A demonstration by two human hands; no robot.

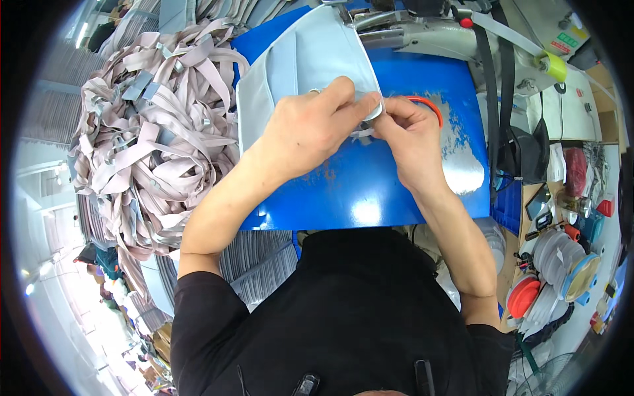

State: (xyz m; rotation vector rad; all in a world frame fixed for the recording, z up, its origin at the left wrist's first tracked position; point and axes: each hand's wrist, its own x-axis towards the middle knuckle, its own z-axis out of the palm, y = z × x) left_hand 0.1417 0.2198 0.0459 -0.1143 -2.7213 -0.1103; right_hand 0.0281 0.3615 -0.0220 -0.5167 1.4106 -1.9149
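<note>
A light blue-grey fabric panel [323,56] with pale edging lies slanted over the blue worktop, its far end under the sewing machine. My left hand [320,122] is closed on the panel's near right corner, thumb and fingers pinched together. Right beside it, my right hand [415,135] pinches at the same corner, its fingertips almost touching the left thumb. A small pale strip end [363,134] shows below the fingertips. Behind the right hand curves a red-orange loop [432,107], like a scissors handle; whether the hand holds it I cannot tell.
A big heap of pale pink-grey straps [165,132] crowds the left side. The sewing machine arm [429,36] spans the back of the blue worktop [396,198], whose paint is worn at right. Thread spools [555,261] and tools fill the far right. Stacked grey panels [261,264] stand below.
</note>
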